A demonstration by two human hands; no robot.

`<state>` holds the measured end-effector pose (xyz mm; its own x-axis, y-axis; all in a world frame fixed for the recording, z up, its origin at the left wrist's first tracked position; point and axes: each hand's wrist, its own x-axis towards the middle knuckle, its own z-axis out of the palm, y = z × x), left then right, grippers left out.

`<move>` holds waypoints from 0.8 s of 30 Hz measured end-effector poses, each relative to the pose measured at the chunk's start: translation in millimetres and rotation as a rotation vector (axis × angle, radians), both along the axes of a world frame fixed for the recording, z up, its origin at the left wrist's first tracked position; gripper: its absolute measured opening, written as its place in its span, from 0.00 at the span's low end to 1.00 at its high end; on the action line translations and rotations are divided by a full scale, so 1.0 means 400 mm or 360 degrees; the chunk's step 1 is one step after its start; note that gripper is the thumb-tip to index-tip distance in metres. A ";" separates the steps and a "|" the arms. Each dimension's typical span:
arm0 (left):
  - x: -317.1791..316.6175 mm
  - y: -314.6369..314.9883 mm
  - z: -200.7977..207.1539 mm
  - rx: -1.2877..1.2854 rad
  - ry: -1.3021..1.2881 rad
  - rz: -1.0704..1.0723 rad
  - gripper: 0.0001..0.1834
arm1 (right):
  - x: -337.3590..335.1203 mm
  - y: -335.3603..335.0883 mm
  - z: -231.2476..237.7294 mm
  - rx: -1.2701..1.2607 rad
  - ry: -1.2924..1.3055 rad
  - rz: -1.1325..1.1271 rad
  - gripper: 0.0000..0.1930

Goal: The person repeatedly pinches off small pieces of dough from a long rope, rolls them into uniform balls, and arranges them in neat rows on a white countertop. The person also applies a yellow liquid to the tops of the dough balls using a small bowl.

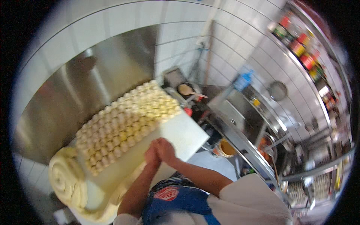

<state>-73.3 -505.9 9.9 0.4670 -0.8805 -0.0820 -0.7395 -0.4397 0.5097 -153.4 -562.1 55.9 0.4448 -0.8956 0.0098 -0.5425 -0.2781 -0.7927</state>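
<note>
My left hand (151, 154) and my right hand (165, 148) are closed and pressed together above the white board (187, 129). Motion blur and the fingers themselves hide what they hold, if anything. A thick pale dough rope (116, 193) passes beneath my left forearm and comes up close to my left wrist. Its other part lies wound in a large coil (65, 178) at the board's left end. Beyond my hands, many small round dough pieces (127, 123) stand in tight rows, some yellower than others.
A steel panel (97, 78) rises behind the dough pieces. Right of the board are a pan with a pale-handled tool (187, 90), a steel sink (240, 108) and a bucket of yellowish contents (227, 148). Bottles line a wall shelf (300, 60); a round strainer (277, 90) hangs below it.
</note>
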 end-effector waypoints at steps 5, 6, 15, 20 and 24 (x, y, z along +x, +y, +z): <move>0.000 -0.011 0.106 -0.0160 0.0082 0.0067 0.13 | 0.010 -0.074 0.008 -0.0005 0.0067 0.0019 0.19; 0.005 -0.022 0.117 -0.0050 0.0136 0.0049 0.13 | 0.013 -0.090 0.016 -0.0020 0.0209 0.0136 0.18; 0.135 -0.114 0.011 0.0260 0.0270 0.0230 0.13 | 0.232 -0.270 0.032 0.0367 -0.0106 0.0135 0.24; 0.138 -0.125 -0.017 0.0396 0.0430 0.0363 0.15 | 0.363 -0.553 -0.079 0.0418 -0.0354 0.0205 0.33; 0.159 -0.118 -0.004 0.0427 0.0539 0.0283 0.19 | 0.423 -0.601 -0.169 0.0771 -0.0335 0.0413 0.31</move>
